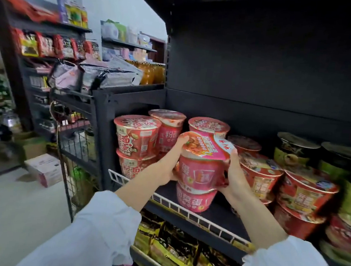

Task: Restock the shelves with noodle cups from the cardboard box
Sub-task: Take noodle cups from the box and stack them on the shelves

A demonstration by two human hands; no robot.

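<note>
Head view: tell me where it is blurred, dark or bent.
Head view: the pink noodle cup between left hand and right hand is fairly sharp; the left-edge shelves smear; the shelf back panel is dark; the white rail bows from the wide lens.

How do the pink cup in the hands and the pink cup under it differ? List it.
The held pink cup is tilted, with its lid facing the camera; the lower pink cup stands upright on the shelf. The held one is in the grip of the left hand and right hand; the lower one is untouched by either hand. The held cup's lid shows; the lower cup's lid is covered. Both are pink with red print.
</note>
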